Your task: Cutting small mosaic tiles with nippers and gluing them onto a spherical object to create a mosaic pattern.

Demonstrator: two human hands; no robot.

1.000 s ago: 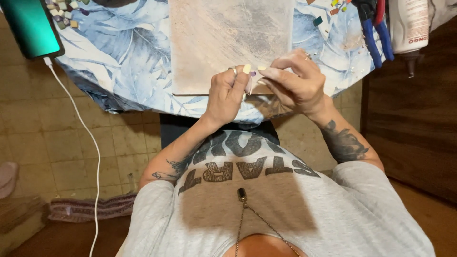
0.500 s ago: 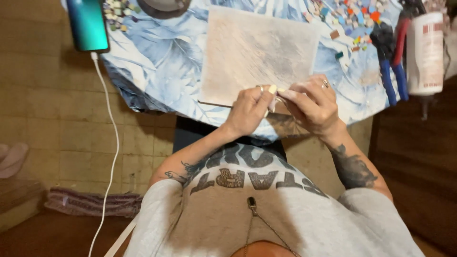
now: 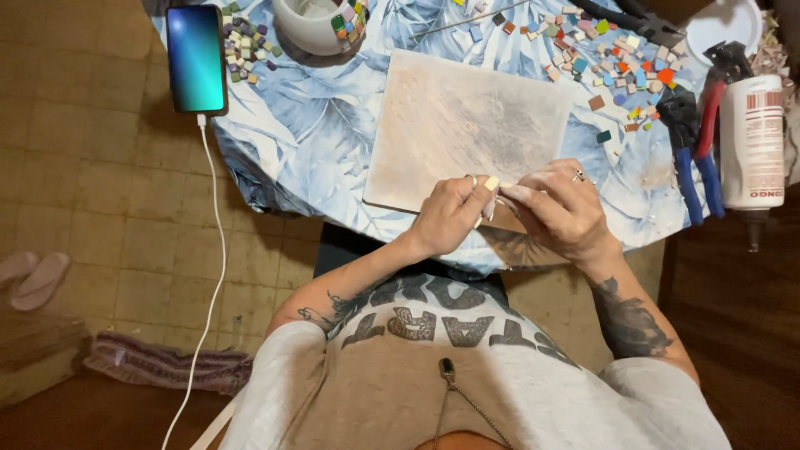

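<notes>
My left hand [image 3: 450,218] and my right hand [image 3: 562,208] meet fingertip to fingertip over the near edge of a pale, smeared rectangular board [image 3: 467,125]. Both pinch a small pale tile piece [image 3: 498,193], mostly hidden by the fingers. The board lies flat on a table with a blue leaf-print cloth [image 3: 308,142]. My right hand wears a ring, and my left thumb nail is yellow.
Several small coloured mosaic tiles [image 3: 612,71] lie scattered beyond the board at the right, more [image 3: 242,46] near a lit phone [image 3: 197,58] on a white cable. A white bowl [image 3: 321,25], blue-handled nippers [image 3: 693,158] and a white bottle [image 3: 752,142] stand around. Slippers [image 3: 33,279] lie on the tiled floor.
The view has tilted up and now shows more of the table, tiles and tools. Both hands stay joined at the board's near edge, still pinching the small piece.
</notes>
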